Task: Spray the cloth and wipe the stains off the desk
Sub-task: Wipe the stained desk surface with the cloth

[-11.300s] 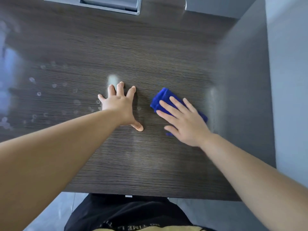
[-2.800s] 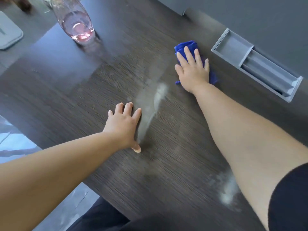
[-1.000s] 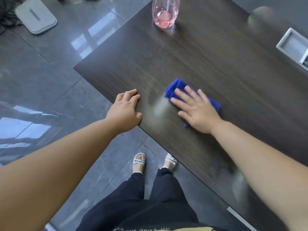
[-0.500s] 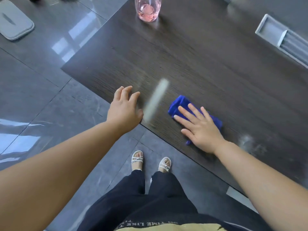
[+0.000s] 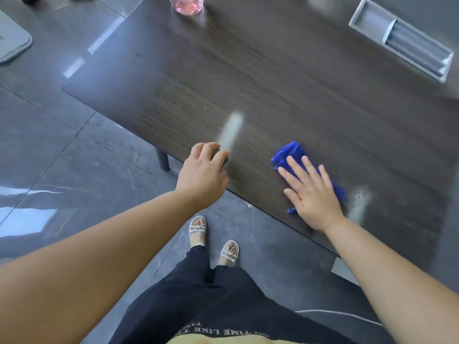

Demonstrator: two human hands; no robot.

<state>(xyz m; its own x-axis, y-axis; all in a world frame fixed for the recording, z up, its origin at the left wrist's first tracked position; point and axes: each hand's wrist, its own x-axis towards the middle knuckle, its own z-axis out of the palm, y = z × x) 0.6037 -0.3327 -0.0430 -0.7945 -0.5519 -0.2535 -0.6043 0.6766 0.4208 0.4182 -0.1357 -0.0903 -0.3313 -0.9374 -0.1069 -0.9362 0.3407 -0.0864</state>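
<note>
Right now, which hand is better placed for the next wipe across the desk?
Right. The right hand lies flat on the blue cloth on the desk, with a pale smudge just beside it. The left hand holds nothing at the desk's edge.

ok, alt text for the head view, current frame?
The right hand presses a folded blue cloth flat on a dark wood desk near its front edge; the left hand is at the desk's edge. A pink bottle stands at the far side.
</note>
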